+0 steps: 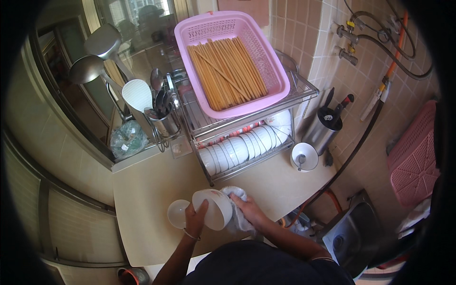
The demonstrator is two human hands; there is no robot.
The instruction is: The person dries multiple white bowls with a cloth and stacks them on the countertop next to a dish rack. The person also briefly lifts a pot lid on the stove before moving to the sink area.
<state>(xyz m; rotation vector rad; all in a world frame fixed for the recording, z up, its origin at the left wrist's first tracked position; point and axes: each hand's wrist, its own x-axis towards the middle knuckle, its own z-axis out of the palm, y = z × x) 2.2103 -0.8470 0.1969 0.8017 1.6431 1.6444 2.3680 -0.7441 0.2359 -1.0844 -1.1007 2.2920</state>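
My left hand grips the rim of a white bowl, its thumb inside and the bowl's mouth tilted toward me. Against the bowl's far right side, my right hand presses a white cloth bunched in its fingers. Behind my left hand, a second white bowl rests on the beige countertop, partly hidden by the hand and the first bowl.
A two-tier metal dish rack holds a row of white bowls below and a pink basket of chopsticks on top. Right of it stand a bowl with a spoon and a knife block. A steel sink sits lower right.
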